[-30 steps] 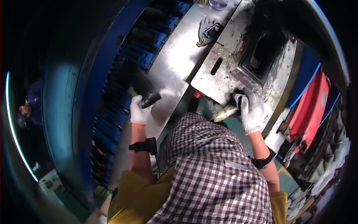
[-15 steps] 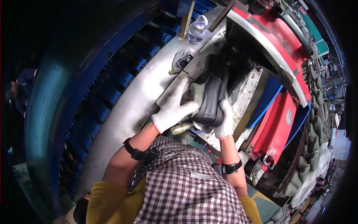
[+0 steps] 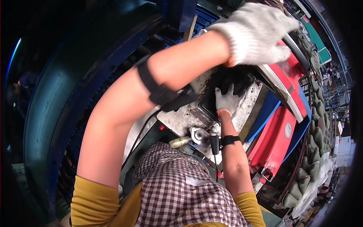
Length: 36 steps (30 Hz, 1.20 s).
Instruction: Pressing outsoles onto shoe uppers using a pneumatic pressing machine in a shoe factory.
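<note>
My left hand [image 3: 259, 34], in a white knit glove, is raised over the red machine head [image 3: 291, 72], near its grey bar [image 3: 298, 47]. Its fingers stretch out with the thumb apart, a little blurred. Whether they touch the red head cannot be told. Lower down, my right hand [image 3: 227, 102], gloved too, spreads its fingers on or just over a black recess [image 3: 236, 77] in the worn metal machine bed [image 3: 177, 117]. My left forearm and hand cover much of the machine's upper part. The dark shoe-shaped piece held earlier cannot be made out.
A round metal fitting [image 3: 198, 135] with a pale wrapped handle [image 3: 179, 142] sits at the bed's near edge. To the right stand a red panel [image 3: 274, 132], blue sheets [image 3: 261, 117] and a row of grey-green padded pieces [image 3: 312, 151]. A blue frame [image 3: 176, 13] rises at upper left.
Both hands have let go of the dark shoe-shaped piece. My left hand has swung up and right over the red head. My right hand has moved up onto the black recess, fingers spread.
</note>
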Tool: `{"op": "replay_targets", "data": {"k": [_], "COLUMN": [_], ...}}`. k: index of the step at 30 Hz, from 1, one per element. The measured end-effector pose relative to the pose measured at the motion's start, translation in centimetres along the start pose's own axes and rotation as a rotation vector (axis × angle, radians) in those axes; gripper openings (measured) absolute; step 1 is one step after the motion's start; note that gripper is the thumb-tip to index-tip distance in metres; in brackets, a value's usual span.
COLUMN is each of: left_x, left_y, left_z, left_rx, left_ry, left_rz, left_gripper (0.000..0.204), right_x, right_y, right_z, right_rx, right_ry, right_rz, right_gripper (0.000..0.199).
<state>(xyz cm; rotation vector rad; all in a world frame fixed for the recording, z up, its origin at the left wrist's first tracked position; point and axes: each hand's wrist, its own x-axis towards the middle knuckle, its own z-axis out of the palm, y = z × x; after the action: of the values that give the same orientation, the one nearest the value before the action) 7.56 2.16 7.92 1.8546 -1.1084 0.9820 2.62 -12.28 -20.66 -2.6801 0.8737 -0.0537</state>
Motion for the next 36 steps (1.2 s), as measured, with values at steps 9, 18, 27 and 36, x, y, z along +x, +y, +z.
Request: {"op": "replay_targets", "data": {"k": [9,18,27,36], "left_x": [3.8,3.4,-8.4,-20.4], "left_y": [-1.2,2.2,4.0,5.0], "left_z": [5.3,5.2,4.0,7.4], "left_rx": [0.189,0.148,-0.123,-0.149], "left_ry": [-0.399,-0.652,-0.895,-1.149], "left_rz": [0.17,0.141,-0.038,-0.154], "left_gripper": [0.051,0.045,0.038,0.043], "right_x": [-1.4,-0.4,-20.3,-20.9], "right_y": [-0.1,8.8,22.0,17.0], "right_z": [0.5,4.0,-1.2,1.5], "right_rx": [-0.044,0.379,1.15,0.996], "right_ry": [0.003,0.085,-0.574,-1.3], "right_rz": [-0.005,-0.196,0.244,-0.008], "right_gripper": [0.095,0.077,0.036,0.068]}}
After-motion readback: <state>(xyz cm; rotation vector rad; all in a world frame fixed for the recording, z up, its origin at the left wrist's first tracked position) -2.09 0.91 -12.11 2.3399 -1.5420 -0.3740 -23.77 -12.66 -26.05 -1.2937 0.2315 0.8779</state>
